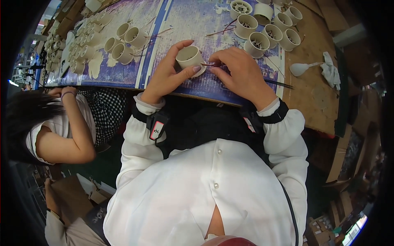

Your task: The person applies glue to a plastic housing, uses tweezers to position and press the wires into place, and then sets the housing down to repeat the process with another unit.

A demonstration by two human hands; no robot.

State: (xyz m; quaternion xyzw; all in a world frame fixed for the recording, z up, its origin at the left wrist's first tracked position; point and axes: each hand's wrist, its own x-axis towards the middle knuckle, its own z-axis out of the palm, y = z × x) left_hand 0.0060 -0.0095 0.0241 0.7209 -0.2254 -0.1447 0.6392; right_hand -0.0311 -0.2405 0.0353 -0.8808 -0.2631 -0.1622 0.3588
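My left hand [167, 76] is wrapped around a cream cup-shaped plastic housing [191, 62], thumb and index finger on opposite sides of its wall. The housing leans a little, and small parts show faintly inside. Close against its right side, my right hand [243, 74] pinches thin dark red wires [211, 64] between thumb and fingers. The fingertips hide where the wires end. Beyond my right hand stands a cluster of similar cream housings [257, 44], several with small metal parts inside and thin wires trailing out.
More cream housings [122, 53] stand at the left, with rows behind them. A white scoop [299, 69] and crumpled white cloth [329, 72] lie on the right. Thin black sticks [279, 84] rest near the edge. A person [61, 127] sits left; cardboard boxes [341, 162] stand lower right.
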